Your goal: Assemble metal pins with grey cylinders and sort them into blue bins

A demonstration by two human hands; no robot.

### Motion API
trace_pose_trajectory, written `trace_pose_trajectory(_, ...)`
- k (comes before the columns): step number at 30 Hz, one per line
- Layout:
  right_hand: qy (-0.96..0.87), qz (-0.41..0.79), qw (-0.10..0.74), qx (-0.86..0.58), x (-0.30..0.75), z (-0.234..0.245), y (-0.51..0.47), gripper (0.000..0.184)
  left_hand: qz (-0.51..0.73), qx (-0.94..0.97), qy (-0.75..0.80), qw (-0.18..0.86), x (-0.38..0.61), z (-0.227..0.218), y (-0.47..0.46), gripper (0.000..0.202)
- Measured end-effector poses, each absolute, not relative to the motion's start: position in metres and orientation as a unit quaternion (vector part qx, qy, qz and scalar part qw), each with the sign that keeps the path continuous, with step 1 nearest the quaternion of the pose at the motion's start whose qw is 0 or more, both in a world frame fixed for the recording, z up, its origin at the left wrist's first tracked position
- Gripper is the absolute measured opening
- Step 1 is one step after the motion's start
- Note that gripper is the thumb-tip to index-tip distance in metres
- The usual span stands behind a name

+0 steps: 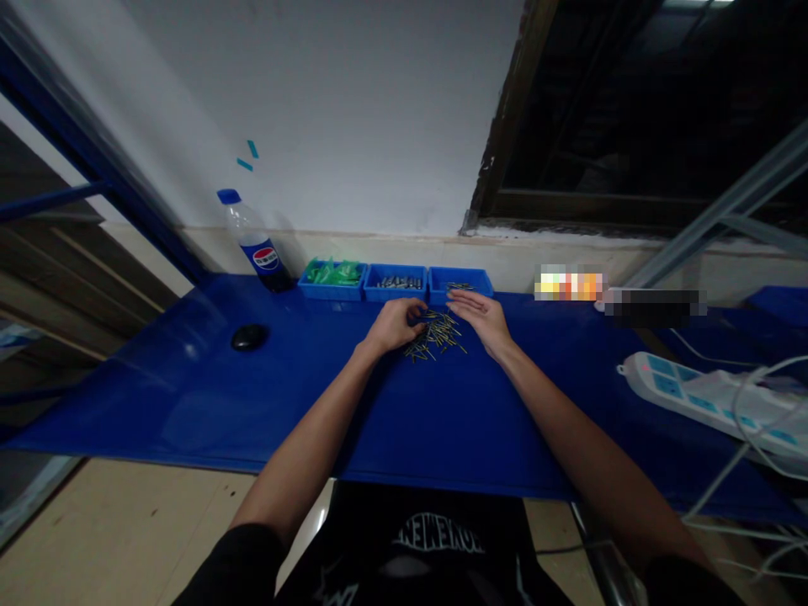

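A loose pile of thin, brass-coloured, screw-like pieces (442, 334) lies on the blue tabletop between my two hands. My left hand (396, 325) is at the pile's left edge, its fingers curved and the thumb apart from them. I see nothing held in it. On the other side, my right hand (485, 320) is held with its fingers stretched out, close to the pile's right edge and in front of a blue bin (481, 274). A few similar thin pieces (459, 286) lie in that bin.
Left of that bin stand two more blue bins, one with grey metal parts (401, 284), one with green plastic pieces (333, 272). A Pepsi bottle (260, 248) and a black mouse (249, 337) are at left. A white power strip (688, 391) with cables lies right.
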State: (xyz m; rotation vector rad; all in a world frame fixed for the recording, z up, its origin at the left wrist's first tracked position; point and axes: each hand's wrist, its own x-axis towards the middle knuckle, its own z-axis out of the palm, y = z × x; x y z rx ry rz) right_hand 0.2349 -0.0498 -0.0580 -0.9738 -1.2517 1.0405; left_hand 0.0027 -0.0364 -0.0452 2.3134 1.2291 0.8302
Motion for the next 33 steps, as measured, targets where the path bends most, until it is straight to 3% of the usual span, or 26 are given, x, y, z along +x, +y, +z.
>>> trace_pose_trajectory(4, -0.538, 0.443, 0.582, -0.419, 0.241, -0.06, -0.046, 0.06, 0.259, 0.824, 0.458, 0.212, 0.001, -0.048, -0.035, 0.039)
trace_pose_trajectory(10, -0.541, 0.447, 0.561, -0.44, 0.239, -0.06, -0.049, 0.046, 0.284, 0.812, 0.457, 0.223, 0.004, -0.056, -0.031, 0.045)
trace_pose_trajectory(23, -0.55, 0.448, 0.54, -0.453, 0.233, -0.055, -0.055, 0.04, 0.446, 0.732, 0.404, 0.319, 0.009, -0.046, -0.033, 0.028)
trace_pose_trajectory(33, -0.593, 0.463, 0.497, -0.432, 0.228, -0.055, -0.058, 0.036, 0.475, 0.693, 0.349, 0.415, 0.017, -0.045, -0.039, 0.055)
